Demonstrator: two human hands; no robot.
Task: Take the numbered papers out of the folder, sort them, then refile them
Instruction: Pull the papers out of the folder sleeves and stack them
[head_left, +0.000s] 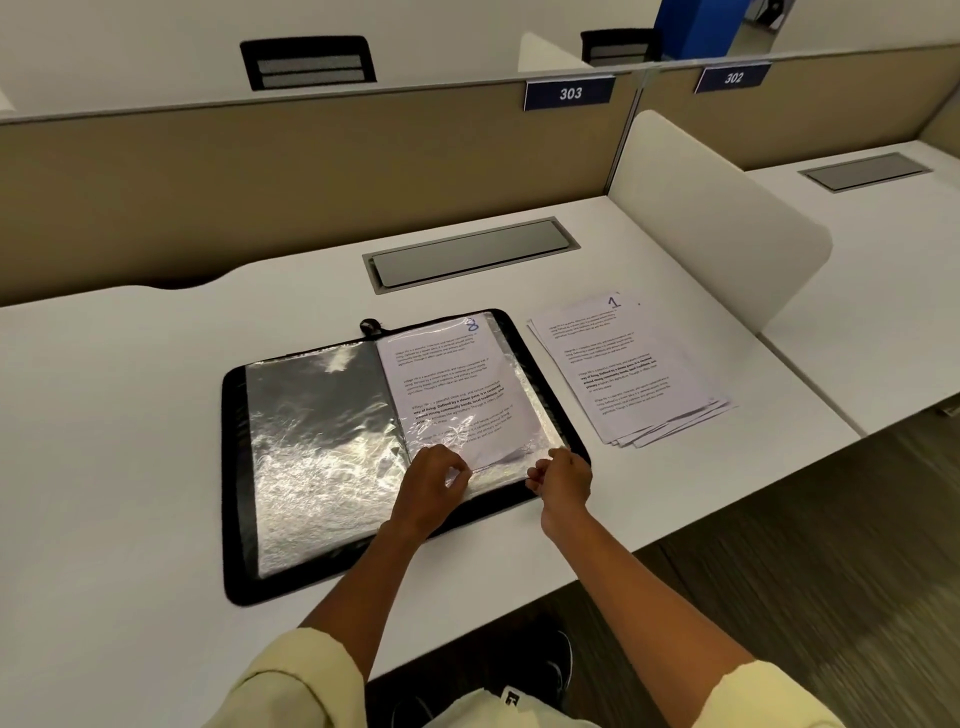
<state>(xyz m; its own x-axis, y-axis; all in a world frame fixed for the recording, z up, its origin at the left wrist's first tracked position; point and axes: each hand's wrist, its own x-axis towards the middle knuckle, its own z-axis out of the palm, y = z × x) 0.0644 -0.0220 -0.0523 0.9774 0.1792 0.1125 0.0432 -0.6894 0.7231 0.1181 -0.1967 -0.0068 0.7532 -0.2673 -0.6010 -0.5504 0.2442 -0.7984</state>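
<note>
Head view: black zip-edged folder (236, 467) lies open on the white desk (104, 415). Left hand (431, 488) and right hand (563, 480) pinch the near edge of its clear plastic sleeve (540, 415) holding the printed sheet numbered 8 (447, 384). Loose stack of printed papers topped 1 (628, 364) lies just right, near the desk's edge.

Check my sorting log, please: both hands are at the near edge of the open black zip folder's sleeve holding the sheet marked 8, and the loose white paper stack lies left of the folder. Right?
No, the head view shows the loose white paper stack lying right of the open black zip folder. Both hands, left and right, are at sheet 8.
</note>
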